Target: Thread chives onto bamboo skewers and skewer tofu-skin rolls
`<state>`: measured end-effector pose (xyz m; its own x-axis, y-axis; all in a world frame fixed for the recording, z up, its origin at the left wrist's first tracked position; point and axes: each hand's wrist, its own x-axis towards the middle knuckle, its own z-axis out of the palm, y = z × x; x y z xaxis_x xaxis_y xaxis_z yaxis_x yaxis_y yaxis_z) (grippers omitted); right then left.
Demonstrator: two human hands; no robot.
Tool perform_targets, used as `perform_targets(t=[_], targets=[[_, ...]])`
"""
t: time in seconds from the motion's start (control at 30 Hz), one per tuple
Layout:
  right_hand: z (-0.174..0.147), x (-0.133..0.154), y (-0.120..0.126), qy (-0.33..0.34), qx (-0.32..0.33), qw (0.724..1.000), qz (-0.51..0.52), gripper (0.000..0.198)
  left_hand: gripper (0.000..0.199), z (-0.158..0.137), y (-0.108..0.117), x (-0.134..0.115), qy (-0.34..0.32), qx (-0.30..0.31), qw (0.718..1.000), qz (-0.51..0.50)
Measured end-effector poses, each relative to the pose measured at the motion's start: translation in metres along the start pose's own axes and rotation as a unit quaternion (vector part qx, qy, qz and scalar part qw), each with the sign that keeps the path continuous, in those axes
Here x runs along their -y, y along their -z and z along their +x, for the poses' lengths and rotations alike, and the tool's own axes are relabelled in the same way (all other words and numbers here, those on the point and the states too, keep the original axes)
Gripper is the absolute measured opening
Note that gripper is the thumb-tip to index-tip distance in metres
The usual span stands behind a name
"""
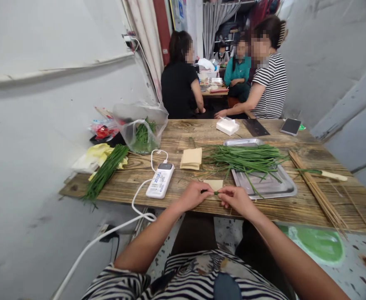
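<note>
Just above the front edge of the table, my left hand (195,195) and my right hand (236,201) meet with fingertips pinched on a short bundle of green chives (216,193). Behind the fingers lies a single thin beige sheet (214,183), partly covered by my hands. A small stack of similar square beige sheets (191,157) sits farther back, to the left. Beyond my right hand, a heap of long chives (248,157) lies across a metal tray (273,188), with some stems hanging over its rim.
A white power bank (160,181) with cables stands left of my hands. More chives (108,171) lie at the left, beside a plastic bag (126,133). Wooden skewers (316,189) lie at the right. Tissues (227,126) and a phone (290,126) are at the back; several people sit beyond.
</note>
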<state>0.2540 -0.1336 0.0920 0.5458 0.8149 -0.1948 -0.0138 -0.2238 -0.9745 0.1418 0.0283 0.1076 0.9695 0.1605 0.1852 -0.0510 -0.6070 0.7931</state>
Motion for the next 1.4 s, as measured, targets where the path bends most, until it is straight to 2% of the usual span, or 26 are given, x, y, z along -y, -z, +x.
perform_targets(t=[0.17,0.27,0.33,0.43,0.53,0.67,0.83,0.97,1.23,1.3,1.4], targets=[[0.001,0.005,0.002,-0.019,0.015,1.000,-0.003,0.026,0.013,0.000,-0.002,0.001,-0.005,0.001,1.000,0.003],[0.002,0.002,0.005,0.009,0.001,0.999,-0.048,0.022,0.014,0.002,-0.005,0.004,-0.009,0.000,1.000,-0.014],[0.002,-0.002,0.006,0.051,-0.026,0.993,-0.105,0.019,0.015,0.003,-0.007,0.008,-0.024,-0.008,0.999,-0.024],[0.004,-0.006,0.008,0.139,-0.074,0.964,-0.215,0.015,0.016,0.002,-0.011,0.015,-0.050,-0.032,0.998,0.000],[0.004,-0.008,0.008,0.212,-0.088,0.930,-0.287,0.014,0.016,-0.001,-0.013,0.020,-0.084,-0.052,0.994,0.053],[0.003,-0.009,0.005,0.267,-0.074,0.907,-0.316,0.016,0.020,-0.008,-0.014,0.023,-0.137,-0.072,0.984,0.084],[0.002,-0.018,0.001,0.321,-0.057,0.879,-0.349,0.018,0.024,-0.013,-0.014,0.027,-0.163,-0.068,0.978,0.112],[-0.004,-0.018,0.006,0.349,-0.029,0.833,-0.428,0.022,0.025,-0.011,-0.015,0.031,-0.185,-0.045,0.978,0.090],[-0.016,-0.001,0.012,0.406,0.015,0.694,-0.595,0.024,0.022,-0.009,-0.016,0.038,-0.189,-0.051,0.979,0.059],[-0.015,0.001,0.008,0.420,0.023,0.671,-0.610,0.022,0.022,-0.008,-0.016,0.037,-0.185,-0.054,0.980,0.052],[-0.011,0.000,0.001,0.413,0.029,0.657,-0.630,0.021,0.022,-0.008,-0.016,0.034,-0.185,-0.059,0.980,0.051]])
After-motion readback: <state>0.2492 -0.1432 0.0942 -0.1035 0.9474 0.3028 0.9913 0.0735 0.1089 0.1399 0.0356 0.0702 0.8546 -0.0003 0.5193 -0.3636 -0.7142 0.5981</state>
